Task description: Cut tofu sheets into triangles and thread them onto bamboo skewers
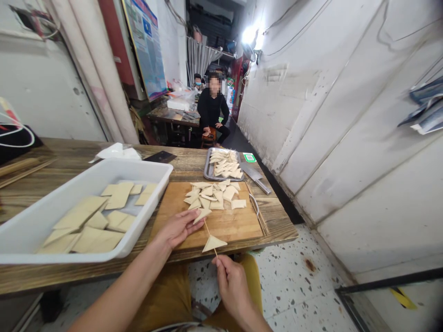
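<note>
My left hand (180, 229) is closed on a pale, folded triangle of tofu sheet (202, 215) above the cutting board (173, 198). My right hand (230, 279) grips the lower end of a thin wooden skewer (216, 252). One tofu triangle (214, 243) is threaded on that skewer. The skewer's upper end meets the piece in my left hand; whether it has pierced it I cannot tell. Behind my left hand lies a pile of cut tofu pieces (216, 196) on the board.
A white plastic tub (147, 214) of larger tofu sheets stands left. Beyond the board are a metal tray (208, 170) of skewered pieces and a cleaver (256, 176). Loose skewers (259, 214) lie along the board's right side. A seated person (212, 108) is farther back.
</note>
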{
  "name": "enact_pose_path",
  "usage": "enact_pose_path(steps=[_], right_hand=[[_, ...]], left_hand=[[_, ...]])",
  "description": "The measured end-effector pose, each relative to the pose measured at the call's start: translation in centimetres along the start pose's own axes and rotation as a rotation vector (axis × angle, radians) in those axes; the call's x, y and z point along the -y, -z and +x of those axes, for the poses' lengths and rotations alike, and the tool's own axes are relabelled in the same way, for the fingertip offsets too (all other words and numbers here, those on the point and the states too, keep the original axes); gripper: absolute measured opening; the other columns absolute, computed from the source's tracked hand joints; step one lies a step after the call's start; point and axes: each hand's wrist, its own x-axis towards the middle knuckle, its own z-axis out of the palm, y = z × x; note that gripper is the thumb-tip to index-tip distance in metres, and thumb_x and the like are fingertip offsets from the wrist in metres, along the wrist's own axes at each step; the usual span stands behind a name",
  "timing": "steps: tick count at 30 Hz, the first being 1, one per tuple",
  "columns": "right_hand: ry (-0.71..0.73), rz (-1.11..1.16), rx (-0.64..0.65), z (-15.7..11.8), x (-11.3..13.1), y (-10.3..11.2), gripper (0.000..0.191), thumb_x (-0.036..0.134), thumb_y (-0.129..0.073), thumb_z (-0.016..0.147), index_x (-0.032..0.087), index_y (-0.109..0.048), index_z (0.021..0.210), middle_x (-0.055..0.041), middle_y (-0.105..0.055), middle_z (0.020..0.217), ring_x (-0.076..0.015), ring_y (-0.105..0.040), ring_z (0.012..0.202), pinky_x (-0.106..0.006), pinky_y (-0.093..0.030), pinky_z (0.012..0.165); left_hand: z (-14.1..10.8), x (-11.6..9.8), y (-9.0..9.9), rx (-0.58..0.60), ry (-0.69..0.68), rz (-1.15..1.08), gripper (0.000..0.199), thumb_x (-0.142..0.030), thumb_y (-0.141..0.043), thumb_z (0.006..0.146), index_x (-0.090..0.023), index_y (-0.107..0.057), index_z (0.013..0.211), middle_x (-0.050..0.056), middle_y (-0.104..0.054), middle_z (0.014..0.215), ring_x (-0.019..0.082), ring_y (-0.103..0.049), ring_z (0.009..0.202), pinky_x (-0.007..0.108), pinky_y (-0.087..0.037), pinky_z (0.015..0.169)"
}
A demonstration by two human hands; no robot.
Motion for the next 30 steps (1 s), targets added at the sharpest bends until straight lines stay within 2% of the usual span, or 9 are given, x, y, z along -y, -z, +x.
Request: enact_pose_path(steps=[17,30], right_hand=[[0.004,0.046,0.001,0.6,-0.1,0.3,0.032,0.026,-0.033,0.094,0.017,-0.061,0.081,-0.0031,-0.062,0.067,-0.0141,-0.058,0.058,-0.02,-0.04,0.056],[0.006,0.06,-0.005,0.8,-0.4,0.3,0.032,0.028,-0.033,0.094,0.018,-0.06,0.079,0.0007,-0.052,0.06,-0.0122,-0.05,0.052,-0.019,-0.036,0.051]], left_hand=[[-0.6,-0.4,-0.1,0.024,0.011,0.022,0.009,-0.001,-0.061,0.074,-0.007,-0.063,0.08,0.008,-0.068,0.075,0.015,-0.067,0.067,0.028,-0.059,0.066],[-1.5,-0.3,-0.6,0.053,-0.012,0.076,0.008,-0.003,-0.061,0.075,-0.008,-0.063,0.082,0.009,-0.069,0.072,0.015,-0.067,0.065,0.028,-0.059,0.068]])
